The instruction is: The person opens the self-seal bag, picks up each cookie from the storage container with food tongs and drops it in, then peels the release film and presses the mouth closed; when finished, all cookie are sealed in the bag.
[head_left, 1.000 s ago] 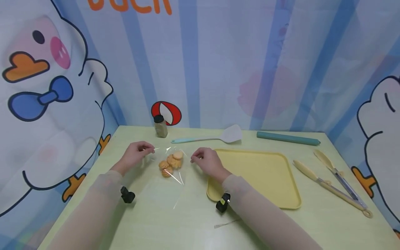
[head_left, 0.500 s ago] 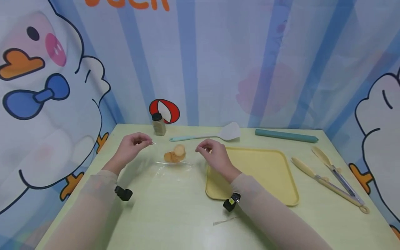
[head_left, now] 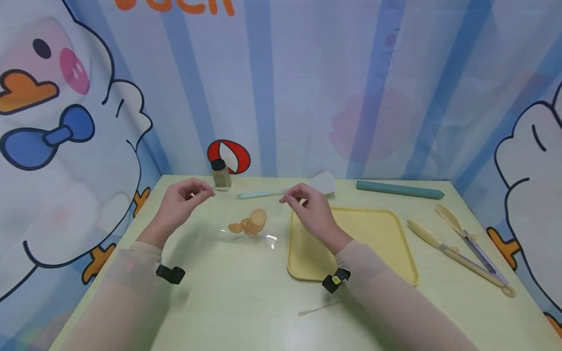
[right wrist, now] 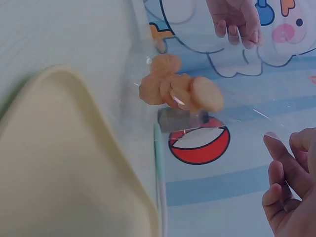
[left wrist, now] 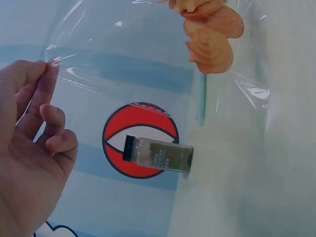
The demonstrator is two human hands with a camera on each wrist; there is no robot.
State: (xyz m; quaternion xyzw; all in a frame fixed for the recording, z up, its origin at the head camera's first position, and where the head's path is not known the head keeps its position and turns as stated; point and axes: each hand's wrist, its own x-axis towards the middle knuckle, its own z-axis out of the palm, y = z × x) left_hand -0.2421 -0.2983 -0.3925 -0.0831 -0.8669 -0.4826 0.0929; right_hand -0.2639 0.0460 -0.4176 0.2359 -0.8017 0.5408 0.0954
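Note:
A transparent plastic bag [head_left: 269, 240] hangs stretched between my two hands over the table, its bottom fold glinting. Several golden cookies [head_left: 251, 224] lie bunched together low in it; piped swirls show on them in the left wrist view. My left hand [head_left: 185, 199] pinches one upper corner of the bag between thumb and forefinger. The opposite corner is pinched by my right hand [head_left: 311, 210], whose thumb and forefinger meet near the film in the right wrist view. The film between the hands is nearly invisible in the head view.
Behind the bag stand a black-capped spice bottle [head_left: 221, 174] and a spatula [head_left: 259, 194]. A yellow tray [head_left: 364, 243] lies under the right forearm, with tongs [head_left: 461, 256] and a green stick-shaped box [head_left: 399, 189] beyond. A thin strip [head_left: 318, 309] lies near the front.
Both hands have risen and spread a little apart, lifting the bag. It has swung from facing me to hanging, with the cookies gathered along its bottom.

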